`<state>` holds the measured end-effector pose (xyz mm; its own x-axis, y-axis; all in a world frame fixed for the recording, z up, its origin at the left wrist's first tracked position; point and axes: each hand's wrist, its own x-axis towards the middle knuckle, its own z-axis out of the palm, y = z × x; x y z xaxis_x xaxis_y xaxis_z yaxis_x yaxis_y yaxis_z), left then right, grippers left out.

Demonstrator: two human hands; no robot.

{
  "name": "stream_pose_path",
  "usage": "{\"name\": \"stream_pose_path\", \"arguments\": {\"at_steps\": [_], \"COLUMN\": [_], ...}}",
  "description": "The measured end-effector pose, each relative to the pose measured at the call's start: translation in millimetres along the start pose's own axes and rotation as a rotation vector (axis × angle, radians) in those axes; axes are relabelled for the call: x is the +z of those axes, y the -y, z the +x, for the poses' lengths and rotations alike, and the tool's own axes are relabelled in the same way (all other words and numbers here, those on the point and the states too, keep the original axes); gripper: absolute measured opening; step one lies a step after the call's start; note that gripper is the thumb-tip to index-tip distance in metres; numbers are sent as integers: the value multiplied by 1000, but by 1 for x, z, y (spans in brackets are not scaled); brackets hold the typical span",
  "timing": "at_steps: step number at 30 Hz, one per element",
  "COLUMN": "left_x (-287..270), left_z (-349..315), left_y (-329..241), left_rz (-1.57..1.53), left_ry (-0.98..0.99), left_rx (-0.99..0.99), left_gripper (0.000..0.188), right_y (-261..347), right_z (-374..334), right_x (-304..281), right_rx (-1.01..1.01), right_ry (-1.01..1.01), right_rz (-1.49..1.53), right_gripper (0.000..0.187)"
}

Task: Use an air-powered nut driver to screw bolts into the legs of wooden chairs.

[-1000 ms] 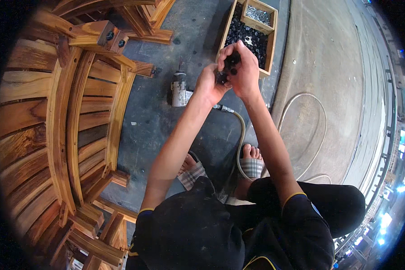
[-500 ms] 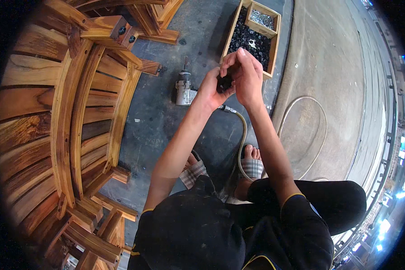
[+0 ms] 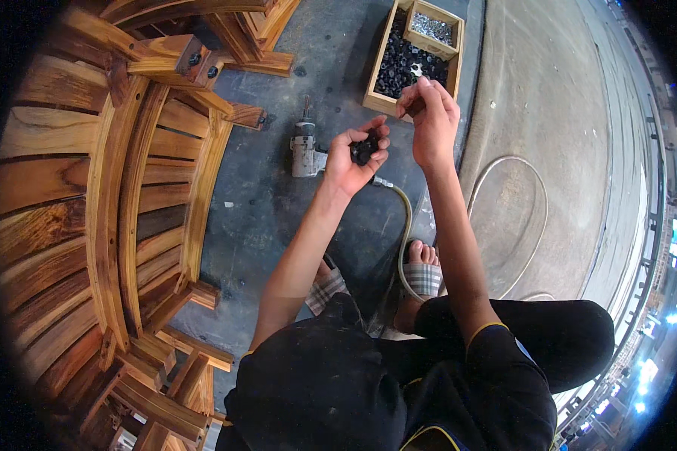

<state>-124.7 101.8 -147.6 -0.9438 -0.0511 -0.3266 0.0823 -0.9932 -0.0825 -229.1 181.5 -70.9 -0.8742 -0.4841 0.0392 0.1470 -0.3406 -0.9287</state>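
My left hand (image 3: 346, 161) is cupped, its fingers curled around a small heap of black plastic pieces (image 3: 364, 149) that look like round caps. My right hand (image 3: 433, 124) hovers at the near edge of the wooden box (image 3: 371, 98). Its fingers are bent inward toward the thumb, and whatever lies in them is hidden. Many similar black caps (image 3: 396, 71) fill the box's large compartment, with a pale star-shaped piece (image 3: 417, 69) on top. Small silvery hardware (image 3: 432, 28) lies in the corner compartment.
A pneumatic driver (image 3: 306, 154) lies on the dark mat left of my left hand, its air hose (image 3: 408, 218) running between my feet and looping to the right. Slatted wooden furniture (image 3: 113, 195) stands along the left. A brownish sheet (image 3: 557, 120) covers the floor at right.
My hands have come apart. The right hand has moved right, toward the box's near corner, while the left stays almost in place and now shows the black caps in its palm.
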Motion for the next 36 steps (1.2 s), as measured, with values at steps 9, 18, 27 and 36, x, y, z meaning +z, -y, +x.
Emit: {"name": "stream_pose_path", "arguments": {"at_steps": [9,18,27,36], "left_x": [-17,-21,-22,-20], "left_z": [-1,-6,-5,-2], "left_y": [-9,-17,-10,-9], "left_rz": [291,343,417,538], "left_ry": [115,116,184,128], "left_rx": [18,-58,-120,-237], "left_gripper": [37,40,40,25], "right_y": [-2,-21,-73,-92], "right_z": [31,213,297,308], "right_x": [-27,-107,-126,-123], "right_rx": [49,-434,-95,-65], "right_ry": [10,-137,201,267], "right_rz": [-91,-1191,-1746,-1518], "right_gripper": [24,26,38,36]}}
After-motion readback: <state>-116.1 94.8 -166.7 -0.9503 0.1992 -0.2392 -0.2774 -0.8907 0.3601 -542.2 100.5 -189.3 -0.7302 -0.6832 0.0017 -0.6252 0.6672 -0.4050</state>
